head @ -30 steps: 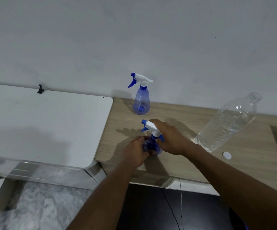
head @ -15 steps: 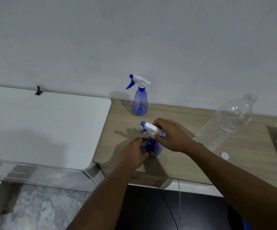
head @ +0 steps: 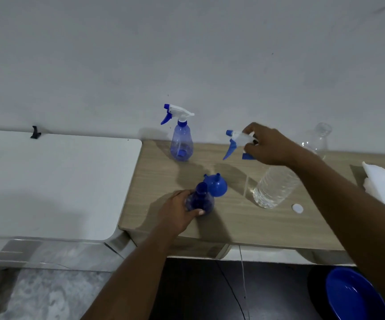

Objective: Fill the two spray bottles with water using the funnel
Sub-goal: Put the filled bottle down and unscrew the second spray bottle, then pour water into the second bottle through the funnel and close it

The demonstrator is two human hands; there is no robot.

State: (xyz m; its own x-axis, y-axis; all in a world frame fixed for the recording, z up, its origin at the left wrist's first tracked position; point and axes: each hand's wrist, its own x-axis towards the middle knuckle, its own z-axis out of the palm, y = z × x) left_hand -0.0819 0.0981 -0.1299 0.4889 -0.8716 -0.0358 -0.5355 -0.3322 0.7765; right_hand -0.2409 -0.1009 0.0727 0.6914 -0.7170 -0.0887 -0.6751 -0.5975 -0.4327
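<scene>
Opening step: the left grip [head: 177,212] clamps the uncapped spray bottle [head: 200,200] on the desk [head: 233,222]. The right grip [head: 267,144], well apart, pinches its trigger head [head: 238,138]. The funnel [head: 216,185] lies just beyond the left grip and likely needs seating in the neck next.

Two translucent blue plastic spray bottles: capped spray bottle [head: 181,144] at the back, open-necked spray bottle [head: 200,200] in front. One loose white-and-blue trigger sprayer head [head: 237,140]. One small blue plastic funnel [head: 216,184]. One large clear plastic water bottle [head: 276,188], plus one small round white bottle cap [head: 297,208]. One wad of white cloth [head: 383,181]. One blue plastic basin [head: 353,294] below the table. One small black clip [head: 35,132]. Two tabletops: white tabletop [head: 60,181], pale wood tabletop [head: 244,222]. Two bare hands: left hand [head: 177,213], right hand [head: 270,144].
</scene>
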